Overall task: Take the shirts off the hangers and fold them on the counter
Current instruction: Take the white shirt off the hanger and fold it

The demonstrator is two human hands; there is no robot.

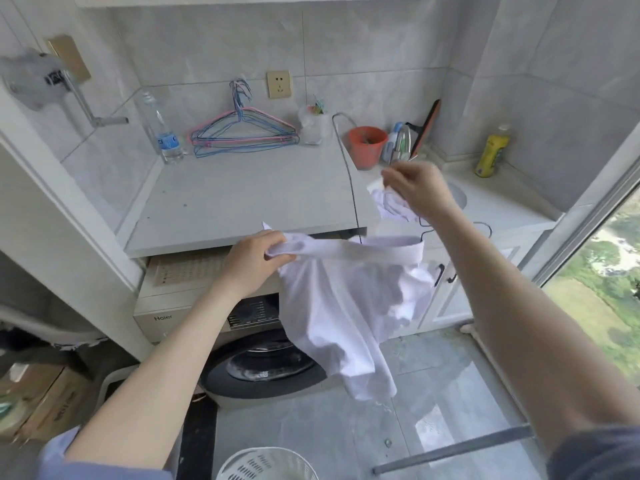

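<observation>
Shirt [332,306], centre: soft, light, limp; hold at collar [346,249] | left grip [252,261] clenches collar | right grip [415,192] pinches cloth

Counter [242,199]: hangers [242,137], water bottle [167,135], bag [311,128] at back.

Back wall, left to right: clear water bottle [162,133], beige wall socket [279,84], orange bucket [366,146]; a yellow bottle [491,152] stands apart in the right corner. Below: front-loading washing machine [166,318] with dark round door. Bottom edge: rim of a white slotted basket [266,462]. Lower left: cardboard boxes [38,400]. Right: window [606,289] over greenery.
</observation>
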